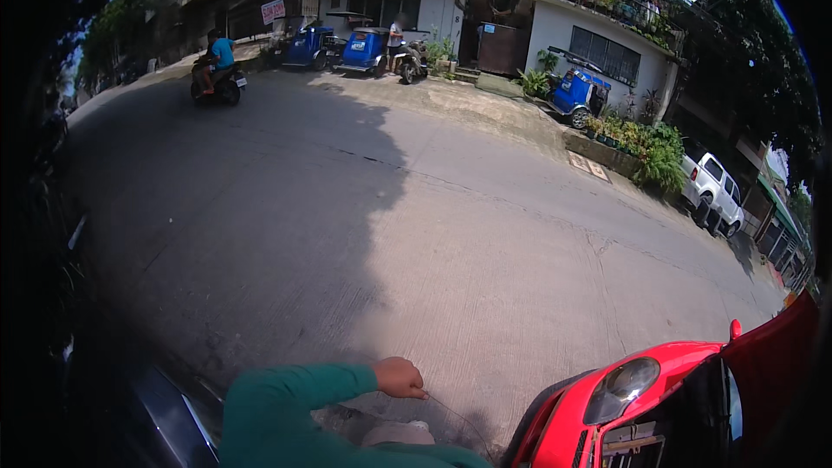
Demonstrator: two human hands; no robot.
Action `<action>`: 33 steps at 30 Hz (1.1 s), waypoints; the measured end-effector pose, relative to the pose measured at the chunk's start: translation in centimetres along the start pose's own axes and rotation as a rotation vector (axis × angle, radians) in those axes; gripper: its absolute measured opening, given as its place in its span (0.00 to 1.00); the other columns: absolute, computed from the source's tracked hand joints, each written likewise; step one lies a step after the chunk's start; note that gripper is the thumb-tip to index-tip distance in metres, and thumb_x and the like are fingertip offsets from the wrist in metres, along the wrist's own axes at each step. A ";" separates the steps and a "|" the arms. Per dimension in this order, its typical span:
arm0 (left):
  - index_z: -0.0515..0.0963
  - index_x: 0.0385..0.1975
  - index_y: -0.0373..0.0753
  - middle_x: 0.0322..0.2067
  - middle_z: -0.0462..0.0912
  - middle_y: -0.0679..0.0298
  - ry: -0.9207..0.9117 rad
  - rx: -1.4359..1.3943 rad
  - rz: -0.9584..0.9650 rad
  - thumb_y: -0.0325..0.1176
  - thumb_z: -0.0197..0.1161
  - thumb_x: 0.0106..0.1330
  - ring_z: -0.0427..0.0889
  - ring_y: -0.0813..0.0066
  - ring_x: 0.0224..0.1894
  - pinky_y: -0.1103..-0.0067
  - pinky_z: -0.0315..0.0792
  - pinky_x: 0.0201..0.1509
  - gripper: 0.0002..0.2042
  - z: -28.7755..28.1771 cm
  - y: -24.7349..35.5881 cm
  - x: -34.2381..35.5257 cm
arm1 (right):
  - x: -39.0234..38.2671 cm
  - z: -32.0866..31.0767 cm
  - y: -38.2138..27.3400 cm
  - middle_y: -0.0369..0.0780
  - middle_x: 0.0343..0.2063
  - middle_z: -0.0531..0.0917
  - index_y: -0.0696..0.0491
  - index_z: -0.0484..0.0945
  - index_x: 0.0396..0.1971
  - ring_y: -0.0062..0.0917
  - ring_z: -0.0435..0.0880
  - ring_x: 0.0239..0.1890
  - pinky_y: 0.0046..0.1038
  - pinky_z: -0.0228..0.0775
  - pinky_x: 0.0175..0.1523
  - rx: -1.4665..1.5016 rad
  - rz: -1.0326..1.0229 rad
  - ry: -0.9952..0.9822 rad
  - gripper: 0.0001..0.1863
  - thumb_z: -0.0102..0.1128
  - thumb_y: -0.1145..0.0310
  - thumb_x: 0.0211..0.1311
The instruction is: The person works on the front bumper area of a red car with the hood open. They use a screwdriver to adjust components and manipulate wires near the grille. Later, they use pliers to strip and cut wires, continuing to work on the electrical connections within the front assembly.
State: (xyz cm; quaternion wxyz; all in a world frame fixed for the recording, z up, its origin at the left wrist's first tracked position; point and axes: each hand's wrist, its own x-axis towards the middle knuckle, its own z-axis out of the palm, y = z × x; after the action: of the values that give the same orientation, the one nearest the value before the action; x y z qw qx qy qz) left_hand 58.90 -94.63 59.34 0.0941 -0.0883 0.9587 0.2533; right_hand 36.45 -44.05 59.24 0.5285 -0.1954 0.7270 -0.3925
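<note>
My left hand (400,377) comes in at the lower middle on a green sleeve (299,388) bent at the elbow. Its fingers are pinched closed on a thin wire-like strand (461,420). From the fingertips the strand runs down and right toward the red car (555,425), where its far end is lost at the lower edge. The car's front corner, headlight (622,390) and raised red hood (776,364) fill the lower right. Below my hand shows a pale beige patch (400,435), perhaps clothing. My right hand is out of sight.
A dark vehicle edge (169,407) lies at lower left. Across the concrete road (485,286), a person rides a motorcycle (221,82) at far left. Blue tricycles (364,50), a standing person (396,39), a parked motorcycle (412,62), plants (654,156) and a white pickup (712,182) line the far side.
</note>
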 end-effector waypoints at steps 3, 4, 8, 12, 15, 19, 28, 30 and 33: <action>0.83 0.23 0.39 0.21 0.82 0.54 -0.013 0.015 0.065 0.59 0.63 0.73 0.80 0.49 0.25 0.54 0.71 0.33 0.28 3.7 5.3 -2.2 | 1.6 3.1 14.9 0.42 0.48 0.82 0.53 0.78 0.56 0.29 0.77 0.51 0.30 0.70 0.57 0.014 -0.067 0.056 0.14 0.57 0.62 0.79; 0.85 0.24 0.38 0.22 0.82 0.54 -0.103 0.040 0.038 0.59 0.62 0.73 0.81 0.49 0.26 0.54 0.71 0.33 0.27 3.1 7.8 -3.6 | 1.1 4.6 16.3 0.42 0.48 0.82 0.53 0.79 0.56 0.30 0.78 0.51 0.31 0.71 0.57 -0.052 -0.074 0.018 0.14 0.58 0.62 0.79; 0.86 0.24 0.39 0.21 0.83 0.54 -0.080 -0.020 0.031 0.59 0.60 0.74 0.81 0.48 0.27 0.55 0.72 0.33 0.28 4.9 12.3 -7.7 | 0.7 9.4 19.0 0.43 0.47 0.83 0.53 0.80 0.55 0.31 0.79 0.50 0.31 0.73 0.56 -0.101 -0.031 0.009 0.14 0.61 0.62 0.77; 0.85 0.23 0.38 0.22 0.83 0.52 -0.038 -0.054 0.082 0.57 0.58 0.76 0.81 0.45 0.29 0.54 0.73 0.37 0.28 2.4 17.2 -9.3 | -1.5 10.4 21.3 0.43 0.46 0.83 0.53 0.82 0.54 0.32 0.81 0.49 0.31 0.75 0.55 -0.102 -0.193 0.243 0.15 0.64 0.62 0.76; 0.85 0.24 0.39 0.23 0.84 0.52 -0.058 -0.049 0.097 0.57 0.58 0.76 0.82 0.45 0.29 0.54 0.73 0.37 0.27 1.9 18.5 -9.8 | -6.1 10.3 11.7 0.46 0.49 0.84 0.57 0.80 0.58 0.37 0.82 0.51 0.36 0.74 0.59 -0.243 -0.524 0.635 0.21 0.68 0.60 0.73; 0.79 0.20 0.37 0.18 0.78 0.54 0.042 -0.043 0.137 0.54 0.57 0.78 0.76 0.49 0.23 0.54 0.67 0.31 0.28 1.2 19.6 -10.1 | -11.3 9.1 1.7 0.52 0.54 0.83 0.63 0.78 0.61 0.44 0.82 0.55 0.44 0.72 0.64 -0.496 -0.746 0.889 0.26 0.69 0.63 0.71; 0.82 0.23 0.39 0.17 0.76 0.58 -0.042 -0.139 0.205 0.56 0.60 0.77 0.73 0.57 0.18 0.60 0.64 0.27 0.27 -3.5 16.0 -7.8 | -8.8 10.7 1.4 0.47 0.53 0.84 0.53 0.78 0.68 0.35 0.82 0.54 0.32 0.74 0.62 -0.526 -0.555 0.650 0.22 0.56 0.69 0.77; 0.85 0.27 0.40 0.18 0.79 0.57 -0.078 -0.198 0.195 0.57 0.61 0.77 0.76 0.57 0.20 0.61 0.66 0.27 0.26 -4.0 14.2 -6.2 | -10.4 11.8 -0.7 0.41 0.41 0.84 0.54 0.79 0.66 0.26 0.81 0.43 0.27 0.74 0.53 -0.116 -0.382 0.478 0.21 0.56 0.69 0.78; 0.89 0.32 0.41 0.21 0.82 0.57 -0.124 -0.154 0.219 0.57 0.61 0.76 0.80 0.57 0.22 0.63 0.70 0.29 0.24 -5.2 11.4 -2.6 | -12.2 13.6 -4.5 0.33 0.31 0.82 0.54 0.82 0.64 0.17 0.76 0.31 0.22 0.70 0.39 0.173 -0.292 0.447 0.19 0.56 0.69 0.77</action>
State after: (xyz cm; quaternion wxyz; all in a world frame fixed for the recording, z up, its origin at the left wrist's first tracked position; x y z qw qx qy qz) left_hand 58.19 -87.15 69.68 0.1179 0.0256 0.9327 0.3399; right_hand 52.82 -43.29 68.41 0.3077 -0.1609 0.7535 -0.5583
